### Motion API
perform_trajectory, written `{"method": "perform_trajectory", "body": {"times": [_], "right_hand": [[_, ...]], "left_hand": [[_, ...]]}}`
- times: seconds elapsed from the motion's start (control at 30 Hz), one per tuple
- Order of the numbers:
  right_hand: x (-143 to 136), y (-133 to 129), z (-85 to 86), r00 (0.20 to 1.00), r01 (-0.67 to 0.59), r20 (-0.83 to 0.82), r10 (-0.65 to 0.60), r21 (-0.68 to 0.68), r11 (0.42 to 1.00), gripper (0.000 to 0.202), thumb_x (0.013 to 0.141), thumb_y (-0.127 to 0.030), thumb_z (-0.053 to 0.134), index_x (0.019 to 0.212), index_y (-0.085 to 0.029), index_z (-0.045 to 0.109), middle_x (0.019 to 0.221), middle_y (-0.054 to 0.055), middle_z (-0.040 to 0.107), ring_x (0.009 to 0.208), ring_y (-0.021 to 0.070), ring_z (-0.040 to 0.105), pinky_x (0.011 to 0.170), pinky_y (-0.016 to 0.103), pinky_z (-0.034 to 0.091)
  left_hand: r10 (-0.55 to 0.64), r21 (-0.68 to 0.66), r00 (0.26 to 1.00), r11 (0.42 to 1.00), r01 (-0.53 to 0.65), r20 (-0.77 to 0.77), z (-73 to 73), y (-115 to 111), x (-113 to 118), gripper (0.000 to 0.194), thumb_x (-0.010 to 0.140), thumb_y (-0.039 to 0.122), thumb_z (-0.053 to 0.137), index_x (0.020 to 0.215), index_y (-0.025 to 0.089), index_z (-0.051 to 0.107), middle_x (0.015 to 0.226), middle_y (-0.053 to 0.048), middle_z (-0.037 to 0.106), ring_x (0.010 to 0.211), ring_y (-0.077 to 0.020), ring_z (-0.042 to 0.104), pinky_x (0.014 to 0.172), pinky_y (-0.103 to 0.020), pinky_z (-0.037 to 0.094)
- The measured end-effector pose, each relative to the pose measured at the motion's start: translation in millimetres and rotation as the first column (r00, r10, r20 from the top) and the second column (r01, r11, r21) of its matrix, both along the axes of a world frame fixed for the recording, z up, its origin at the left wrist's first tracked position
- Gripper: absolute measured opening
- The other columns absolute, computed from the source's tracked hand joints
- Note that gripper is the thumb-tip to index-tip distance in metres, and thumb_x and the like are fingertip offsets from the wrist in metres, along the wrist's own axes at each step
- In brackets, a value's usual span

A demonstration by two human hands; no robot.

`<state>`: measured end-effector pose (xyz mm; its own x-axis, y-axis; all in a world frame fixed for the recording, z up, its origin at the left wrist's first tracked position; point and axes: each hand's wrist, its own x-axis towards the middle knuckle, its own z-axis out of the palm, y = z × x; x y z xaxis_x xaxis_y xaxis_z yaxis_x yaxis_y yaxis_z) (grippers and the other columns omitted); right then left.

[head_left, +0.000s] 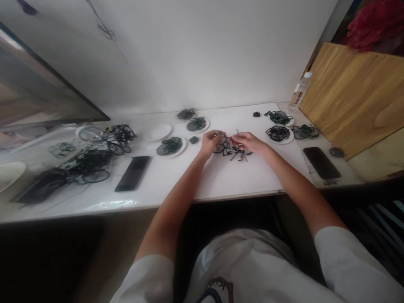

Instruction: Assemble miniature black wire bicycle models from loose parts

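At the middle of the white table, both hands are close together over a small dark model bicycle (234, 153). My left hand (211, 142) has its fingers pinched at the bicycle's upper left, by a thin wheel. From the other side my right hand (249, 140) pinches the upper middle of the bicycle. The fingers cover part of the frame, and thin dark parts stick out below them. A small dark green piece (193, 139) lies just left of my left hand.
White plates (183, 145) with dark model parts stand left and right of the hands. Piled model bicycles (118, 136) and a black flat device (132, 173) lie left. At right are a dark phone (322, 162), a water bottle (299, 91) and a wooden board (356, 92).
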<state>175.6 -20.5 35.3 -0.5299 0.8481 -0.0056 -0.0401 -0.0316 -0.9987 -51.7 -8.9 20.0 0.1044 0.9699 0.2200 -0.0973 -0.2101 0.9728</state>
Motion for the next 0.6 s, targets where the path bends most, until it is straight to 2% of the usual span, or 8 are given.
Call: {"method": "perform_trajectory", "body": {"times": [0.2, 0.3, 0.47, 0.6], "right_hand": [[1.6, 2.5, -4.9, 0.992, 0.125, -0.003, -0.125, -0.013, 0.992, 0.057, 0.082, -0.067, 0.091, 0.104, -0.016, 0.080, 0.105, 0.010, 0.076, 0.079, 0.0142, 0.061, 0.058, 0.025, 0.040], [1.3, 4.8, -7.3, 0.985, 0.171, -0.019, -0.171, -0.011, 0.985, 0.052, 0.083, -0.066, 0.090, 0.103, -0.018, 0.081, 0.105, 0.009, 0.077, 0.082, 0.0141, 0.063, 0.059, 0.024, 0.042], [0.9, 7.6, -7.8, 0.969, 0.237, -0.062, -0.238, -0.020, 0.971, 0.054, 0.078, -0.066, 0.093, 0.104, -0.020, 0.083, 0.101, 0.008, 0.077, 0.083, 0.0147, 0.064, 0.058, 0.023, 0.044], [2.3, 8.0, -6.7, 0.965, 0.254, -0.075, -0.253, -0.005, 0.967, 0.054, 0.077, -0.060, 0.095, 0.113, -0.021, 0.086, 0.099, 0.006, 0.078, 0.088, 0.0162, 0.068, 0.059, 0.023, 0.046]], "left_hand": [[0.032, -0.001, 0.999, 0.999, -0.032, 0.027, -5.8, 4.3, 0.7, 0.041, 0.073, 0.039, 0.091, 0.103, 0.014, 0.079, 0.068, 0.002, 0.060, 0.059, -0.0100, 0.052, 0.058, -0.025, 0.043], [0.012, -0.029, 0.998, 1.000, -0.010, 0.064, -6.2, 5.1, -0.4, 0.047, 0.073, 0.045, 0.095, 0.104, 0.015, 0.078, 0.073, 0.001, 0.064, 0.063, -0.0101, 0.057, 0.063, -0.025, 0.049], [-0.134, -0.087, 0.991, 0.987, 0.134, 0.001, -4.0, 0.2, -4.8, 0.050, 0.077, 0.053, 0.094, 0.103, 0.013, 0.080, 0.081, -0.005, 0.073, 0.071, -0.0129, 0.067, 0.070, -0.026, 0.056], [-0.250, -0.123, 0.967, 0.962, 0.243, -0.048, 3.0, -10.0, -5.3, 0.052, 0.076, 0.051, 0.098, 0.101, 0.009, 0.081, 0.093, -0.013, 0.079, 0.078, -0.0167, 0.074, 0.078, -0.030, 0.060]]}}
